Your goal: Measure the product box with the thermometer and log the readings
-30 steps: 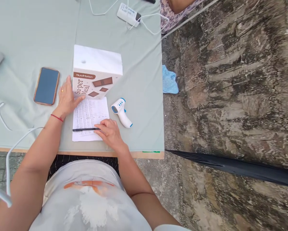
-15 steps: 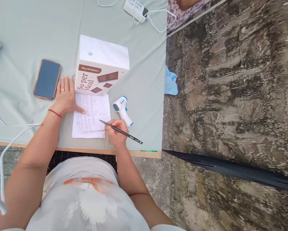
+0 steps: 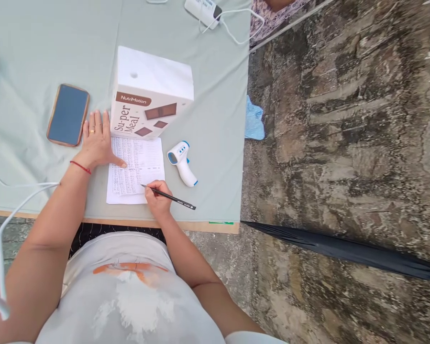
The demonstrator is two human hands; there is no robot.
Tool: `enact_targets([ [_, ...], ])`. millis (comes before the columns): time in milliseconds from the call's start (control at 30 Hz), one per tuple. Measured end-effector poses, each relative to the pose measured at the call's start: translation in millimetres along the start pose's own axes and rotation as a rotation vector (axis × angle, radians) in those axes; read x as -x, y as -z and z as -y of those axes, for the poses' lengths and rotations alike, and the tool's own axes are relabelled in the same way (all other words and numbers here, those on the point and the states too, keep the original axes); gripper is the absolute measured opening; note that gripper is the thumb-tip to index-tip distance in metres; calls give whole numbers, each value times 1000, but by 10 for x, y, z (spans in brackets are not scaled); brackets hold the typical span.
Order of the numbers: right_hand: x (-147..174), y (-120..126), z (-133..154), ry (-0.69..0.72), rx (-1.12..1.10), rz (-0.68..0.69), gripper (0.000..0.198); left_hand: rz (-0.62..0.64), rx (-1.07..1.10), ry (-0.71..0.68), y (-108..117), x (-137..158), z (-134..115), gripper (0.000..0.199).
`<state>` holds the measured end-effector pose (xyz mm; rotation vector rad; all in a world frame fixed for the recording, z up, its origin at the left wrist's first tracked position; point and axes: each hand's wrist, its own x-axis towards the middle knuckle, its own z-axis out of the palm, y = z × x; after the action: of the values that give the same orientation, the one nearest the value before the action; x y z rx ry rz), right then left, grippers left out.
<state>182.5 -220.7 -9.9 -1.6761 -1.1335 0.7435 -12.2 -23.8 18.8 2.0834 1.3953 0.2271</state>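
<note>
A person's right hand (image 3: pixel 159 199) pinches a slim black pen (image 3: pixel 181 202), pale marks near its end, tip slanted over white sheets (image 3: pixel 150 165) dense with small dark entries on a cloth-covered table (image 3: pixel 218 157). The left hand (image 3: pixel 97 145) lies flat, outstretched and gripping nothing, thumb over the pages' edge.

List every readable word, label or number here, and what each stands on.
"NutriMotion": brown band on the white box.
"Su-per Meal": same box face, below the band.
Too small or blurred to read: rows on the papers, lettering on the black pen, label on the white device.
</note>
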Motion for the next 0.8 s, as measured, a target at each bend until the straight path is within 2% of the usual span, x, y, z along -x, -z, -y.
enact_targets([
  [267,-33,-5,49,16,88,86,10,2,8,12,28,22,-48,183],
  [800,-25,-18,78,8,114,98,8,1,21,9,40,24,-47,182],
])
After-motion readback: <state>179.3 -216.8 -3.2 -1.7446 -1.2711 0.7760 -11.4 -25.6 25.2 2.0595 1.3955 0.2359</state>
